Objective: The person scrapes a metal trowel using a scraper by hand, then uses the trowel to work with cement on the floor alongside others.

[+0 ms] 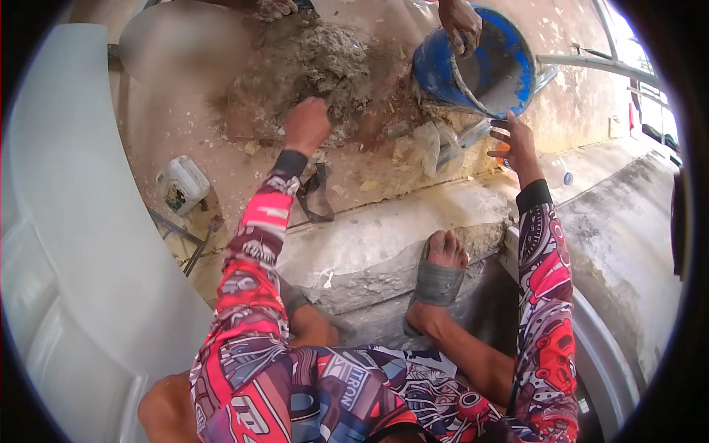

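My left hand (306, 124) is closed in a fist at the near edge of a heap of wet grey mortar (325, 59). What it grips, if anything, is hidden behind the fingers. My right hand (515, 148) has its fingers spread, with the fingertips at the near lower rim of a blue bucket (436, 70). The bucket is tilted and its mouth shows grey residue inside. Another person's hand (461, 26) is at the bucket's upper left rim.
A white plastic jug (182, 184) stands at left, near metal bars (185, 236). A black strap (316, 193) lies by the concrete ledge (354, 251). A clear bottle (554, 170) lies at right. A large white panel (81, 221) fills the left side. Another person's hand (277, 7) shows at the top.
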`<state>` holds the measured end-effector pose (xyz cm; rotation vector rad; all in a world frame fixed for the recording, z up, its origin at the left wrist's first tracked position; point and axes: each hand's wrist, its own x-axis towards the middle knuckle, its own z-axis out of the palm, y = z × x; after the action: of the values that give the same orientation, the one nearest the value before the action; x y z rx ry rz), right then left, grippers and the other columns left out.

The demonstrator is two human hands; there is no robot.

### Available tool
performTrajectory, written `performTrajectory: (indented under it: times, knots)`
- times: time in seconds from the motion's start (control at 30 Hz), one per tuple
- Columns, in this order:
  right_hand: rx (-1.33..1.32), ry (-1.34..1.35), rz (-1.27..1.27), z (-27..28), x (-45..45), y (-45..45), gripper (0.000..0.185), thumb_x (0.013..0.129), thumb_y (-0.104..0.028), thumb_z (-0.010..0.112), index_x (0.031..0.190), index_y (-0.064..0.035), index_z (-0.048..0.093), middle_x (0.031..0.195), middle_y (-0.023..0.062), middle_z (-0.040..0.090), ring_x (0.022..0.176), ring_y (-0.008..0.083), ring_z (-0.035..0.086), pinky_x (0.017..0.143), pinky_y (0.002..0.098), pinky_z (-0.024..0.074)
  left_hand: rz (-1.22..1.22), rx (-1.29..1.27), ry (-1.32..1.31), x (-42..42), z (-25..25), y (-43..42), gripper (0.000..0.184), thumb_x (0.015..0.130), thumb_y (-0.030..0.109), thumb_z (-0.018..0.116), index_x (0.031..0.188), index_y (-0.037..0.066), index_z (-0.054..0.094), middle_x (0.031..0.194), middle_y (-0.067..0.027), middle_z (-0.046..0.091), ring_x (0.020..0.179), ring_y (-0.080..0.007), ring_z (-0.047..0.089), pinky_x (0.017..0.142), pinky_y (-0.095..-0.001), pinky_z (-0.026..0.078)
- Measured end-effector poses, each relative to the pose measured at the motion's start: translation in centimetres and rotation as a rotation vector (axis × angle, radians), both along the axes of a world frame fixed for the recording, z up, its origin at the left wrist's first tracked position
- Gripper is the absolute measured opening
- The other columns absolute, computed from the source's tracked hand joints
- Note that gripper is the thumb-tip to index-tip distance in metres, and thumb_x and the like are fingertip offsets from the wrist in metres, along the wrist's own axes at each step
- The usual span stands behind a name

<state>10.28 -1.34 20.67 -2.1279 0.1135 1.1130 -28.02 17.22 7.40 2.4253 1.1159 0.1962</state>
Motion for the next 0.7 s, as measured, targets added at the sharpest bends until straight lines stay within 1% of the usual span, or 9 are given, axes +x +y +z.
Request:
performTrajectory:
  times: [0.03,0.1,0.2,0.3,0.4,0.5,0.6,0.67,0.7]
  knots:
    - [0.004,-0.002,-0.006,-0.1,0.0,-0.1,0.05,0.101,-0.044,0.046,0.134,-0.0064,0.044,0.122,0.0132,0.06,0.111,0.0341,0.055,0.086,0.0742,0.0431,0.046,-0.023,-0.019,-0.9,0.9,-0.1,0.012,0.081,0.015,0.061,0.086,0.005,0.066,0.089,-0.0136,0.066,0.08,-0.037,0.066,0.071,-0.0472,0.052]
    - [0.014,0.016,0.008,-0.3,0.1,-0.5,0.05,0.101,-0.044,0.045,0.134,-0.0066,0.044,0.122,0.013,0.061,0.111,0.034,0.055,0.086,0.074,0.0433,0.489,-0.311,-0.091,-4.1,-2.8,-0.9,0.018,0.085,0.018,0.062,0.085,-0.001,0.063,0.088,-0.0168,0.067,0.075,-0.0388,0.062,0.068,-0.0442,0.049]
    - [0.02,0.013,0.013,-0.4,0.3,-0.3,0.05,0.101,-0.044,0.045,0.134,-0.0067,0.044,0.121,0.0127,0.06,0.111,0.034,0.055,0.086,0.0735,0.0439,0.887,-0.432,-0.268,-8.6,-8.6,-1.0,0.026,0.089,0.021,0.063,0.087,-0.004,0.061,0.081,-0.0195,0.065,0.07,-0.0324,0.058,0.066,-0.0413,0.045]
    - [0.013,0.004,0.015,-0.4,0.3,-0.3,0.05,0.101,-0.045,0.045,0.133,-0.0066,0.044,0.121,0.0126,0.06,0.111,0.034,0.055,0.085,0.0726,0.0451,1.109,-0.562,-0.68,-8.7,-12.5,0.0,0.025,0.089,0.022,0.064,0.089,-0.004,0.063,0.073,-0.0201,0.061,0.065,-0.0241,0.054,0.065,-0.0393,0.044]
    - [0.011,0.006,0.034,-0.3,0.3,-0.4,0.05,0.101,-0.045,0.045,0.133,-0.0067,0.044,0.122,0.0125,0.06,0.111,0.0336,0.055,0.083,0.0715,0.0467,0.843,-0.608,-0.597,-6.0,-11.9,2.6,0.025,0.09,0.021,0.063,0.093,-0.004,0.065,0.073,-0.0199,0.06,0.065,-0.0194,0.053,0.065,-0.039,0.044]
    - [0.006,0.009,0.042,-0.3,0.3,-0.6,0.049,0.101,-0.045,0.045,0.132,-0.007,0.045,0.121,0.0122,0.061,0.11,0.0331,0.056,0.081,0.0702,0.0484,0.671,-0.617,-0.472,-2.4,-9.9,4.7,0.023,0.089,0.02,0.061,0.09,-0.003,0.064,0.08,-0.0195,0.064,0.066,-0.0257,0.059,0.064,-0.041,0.044]
    - [0.022,-0.003,0.035,-0.3,0.5,-0.3,0.048,0.101,-0.045,0.046,0.13,-0.0072,0.045,0.12,0.0119,0.061,0.11,0.0328,0.056,0.081,0.0694,0.0495,0.338,-0.215,-0.154,-0.9,-4.4,4.3,0.018,0.089,0.016,0.057,0.082,0.0,0.062,0.078,-0.0152,0.065,0.069,-0.0326,0.06,0.063,-0.044,0.043]
    - [0.02,0.001,0.034,-0.4,0.4,-0.5,0.048,0.101,-0.045,0.046,0.13,-0.0072,0.046,0.119,0.0118,0.062,0.11,0.0328,0.056,0.081,0.0692,0.0498,0.15,-0.027,-0.113,-0.2,-1.6,2.8,0.012,0.084,0.013,0.057,0.083,0.003,0.062,0.084,-0.0166,0.066,0.076,-0.0369,0.063,0.065,-0.0471,0.048]
    - [0.022,0.002,0.035,-0.3,0.5,-0.4,0.048,0.101,-0.045,0.046,0.13,-0.0072,0.046,0.119,0.0118,0.062,0.11,0.0329,0.056,0.081,0.0692,0.0498,0.055,0.069,-0.094,0.1,-1.1,2.4,0.009,0.082,0.012,0.057,0.083,0.005,0.063,0.087,-0.0173,0.066,0.08,-0.039,0.065,0.067,-0.0487,0.05]
